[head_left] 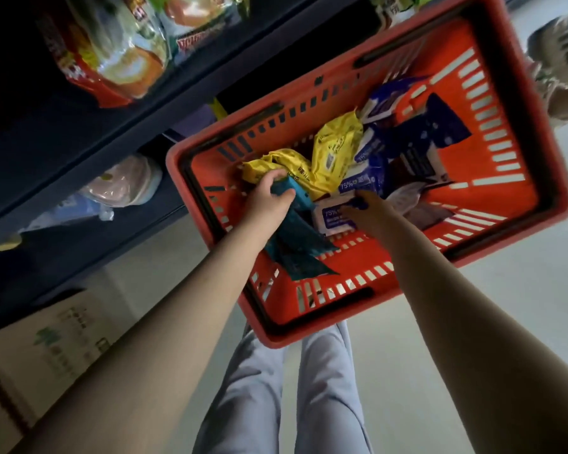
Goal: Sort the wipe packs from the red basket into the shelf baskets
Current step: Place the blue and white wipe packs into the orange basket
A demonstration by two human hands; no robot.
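Left hand (269, 199): grip closed round a teal wipe pack (295, 237) by the red basket (492, 152)'s near-left wall. Right hand (369, 211) touches a white pack (333, 219); its grip cannot be told. Risk: the teal pack, held at one end, may slip or snag the yellow packs (335, 149).

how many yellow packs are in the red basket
2. The upright yellow pack is mid-basket; the crumpled yellow pack lies left of it, by the left hand. Others may hide beneath the blue packs.
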